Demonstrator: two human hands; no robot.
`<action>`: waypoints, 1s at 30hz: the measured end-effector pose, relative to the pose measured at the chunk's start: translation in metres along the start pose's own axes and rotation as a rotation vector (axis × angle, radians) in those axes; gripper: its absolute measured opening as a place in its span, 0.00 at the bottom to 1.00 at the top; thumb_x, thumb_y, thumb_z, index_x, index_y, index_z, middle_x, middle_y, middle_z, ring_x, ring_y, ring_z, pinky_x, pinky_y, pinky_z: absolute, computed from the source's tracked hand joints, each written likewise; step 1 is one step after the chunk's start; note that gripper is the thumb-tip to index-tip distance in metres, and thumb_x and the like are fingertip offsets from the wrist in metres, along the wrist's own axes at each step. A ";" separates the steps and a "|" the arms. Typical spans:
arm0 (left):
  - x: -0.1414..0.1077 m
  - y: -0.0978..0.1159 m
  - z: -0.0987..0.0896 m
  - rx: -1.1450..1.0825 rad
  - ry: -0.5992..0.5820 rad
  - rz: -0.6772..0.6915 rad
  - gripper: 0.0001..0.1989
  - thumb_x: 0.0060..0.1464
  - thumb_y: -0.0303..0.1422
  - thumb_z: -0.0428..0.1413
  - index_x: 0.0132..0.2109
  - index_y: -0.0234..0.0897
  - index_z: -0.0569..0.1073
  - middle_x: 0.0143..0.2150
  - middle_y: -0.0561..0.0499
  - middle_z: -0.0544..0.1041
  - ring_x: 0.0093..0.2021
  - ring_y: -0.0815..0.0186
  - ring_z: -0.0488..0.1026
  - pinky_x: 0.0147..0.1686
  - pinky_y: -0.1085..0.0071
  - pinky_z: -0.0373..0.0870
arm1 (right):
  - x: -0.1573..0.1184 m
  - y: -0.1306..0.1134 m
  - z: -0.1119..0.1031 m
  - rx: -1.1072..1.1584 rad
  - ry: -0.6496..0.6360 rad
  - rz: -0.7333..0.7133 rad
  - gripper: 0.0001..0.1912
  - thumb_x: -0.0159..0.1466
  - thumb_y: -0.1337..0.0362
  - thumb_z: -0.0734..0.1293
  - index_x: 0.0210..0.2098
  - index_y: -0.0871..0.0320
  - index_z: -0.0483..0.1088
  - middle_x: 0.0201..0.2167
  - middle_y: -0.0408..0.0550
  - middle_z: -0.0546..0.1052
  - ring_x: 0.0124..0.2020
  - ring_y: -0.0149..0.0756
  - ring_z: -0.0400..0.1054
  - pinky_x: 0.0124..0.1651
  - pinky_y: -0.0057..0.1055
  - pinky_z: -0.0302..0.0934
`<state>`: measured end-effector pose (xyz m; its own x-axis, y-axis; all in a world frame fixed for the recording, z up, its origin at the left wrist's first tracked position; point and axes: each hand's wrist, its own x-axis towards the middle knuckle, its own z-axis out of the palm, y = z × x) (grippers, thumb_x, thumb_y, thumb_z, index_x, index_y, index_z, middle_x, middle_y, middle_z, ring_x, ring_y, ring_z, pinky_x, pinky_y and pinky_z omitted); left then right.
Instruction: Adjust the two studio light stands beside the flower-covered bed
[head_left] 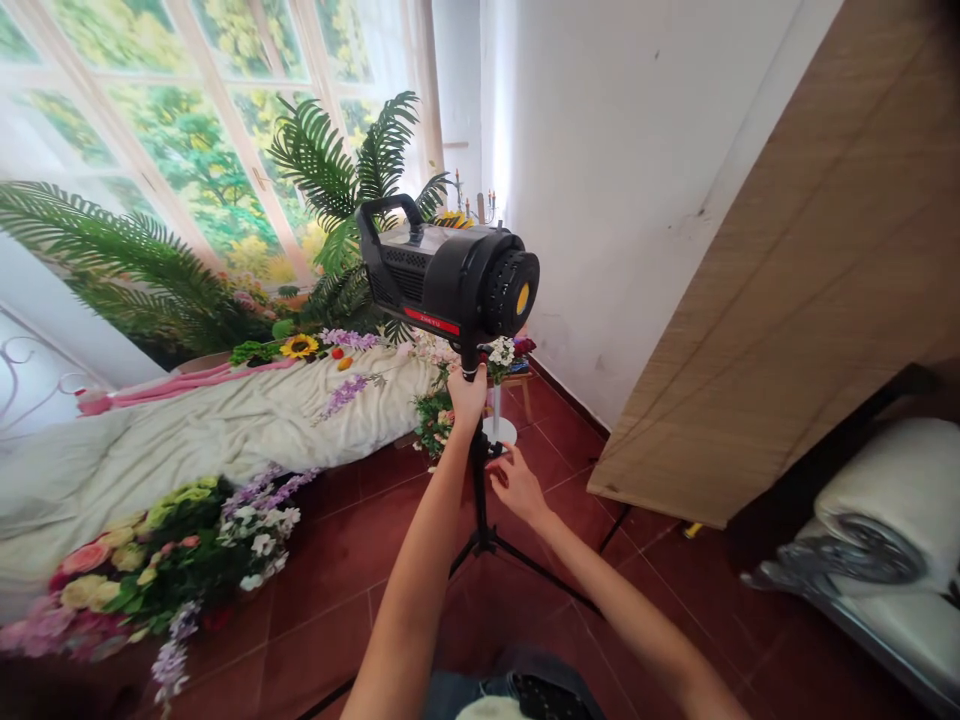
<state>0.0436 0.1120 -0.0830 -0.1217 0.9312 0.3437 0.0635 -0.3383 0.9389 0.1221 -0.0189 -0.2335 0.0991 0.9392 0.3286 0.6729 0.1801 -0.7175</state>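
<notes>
A black studio light (442, 270) with a top handle, a red label strip and a yellow disc at its front sits on top of a black light stand (481, 500). My left hand (468, 396) is wrapped around the stand's pole just under the light. Lower down, my right hand (519, 487) has its fingers bent at a small black knob (495, 450) on the pole's side. Its fingertips seem to touch the knob, though part of the contact is hard to see. The stand's legs spread on the red tiled floor.
To the left is a bed with a cream cover (300, 420), flowers (112, 570) and a sunflower (300, 346). Palm leaves (330, 170) rise behind the light. A woven panel (750, 300) leans at right, near a padded silver-framed seat (892, 520). A white round base (501, 432) stands behind the pole.
</notes>
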 end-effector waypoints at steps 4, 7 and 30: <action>-0.001 0.001 -0.002 0.015 0.002 0.006 0.16 0.46 0.39 0.53 0.18 0.35 0.62 0.15 0.56 0.60 0.19 0.73 0.57 0.21 0.77 0.51 | -0.024 0.025 0.010 0.069 0.002 0.117 0.20 0.55 0.65 0.64 0.47 0.55 0.65 0.56 0.54 0.57 0.48 0.41 0.64 0.38 0.36 0.68; -0.001 0.000 -0.003 0.020 0.005 0.018 0.16 0.46 0.39 0.53 0.18 0.35 0.62 0.15 0.57 0.59 0.18 0.73 0.57 0.20 0.77 0.51 | -0.020 0.028 0.004 0.198 0.043 0.111 0.27 0.55 0.63 0.64 0.54 0.54 0.59 0.52 0.55 0.60 0.42 0.38 0.66 0.32 0.34 0.69; 0.014 0.032 -0.030 -0.018 -0.458 -0.084 0.13 0.40 0.40 0.60 0.19 0.35 0.69 0.16 0.54 0.67 0.18 0.71 0.63 0.22 0.75 0.60 | 0.032 0.009 -0.025 0.348 -0.010 -0.004 0.27 0.55 0.58 0.66 0.53 0.54 0.60 0.50 0.51 0.66 0.48 0.38 0.64 0.47 0.37 0.64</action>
<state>0.0138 0.1103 -0.0473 0.3245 0.9183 0.2266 0.0545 -0.2573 0.9648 0.1500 0.0054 -0.2142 0.0881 0.9408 0.3273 0.3832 0.2713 -0.8829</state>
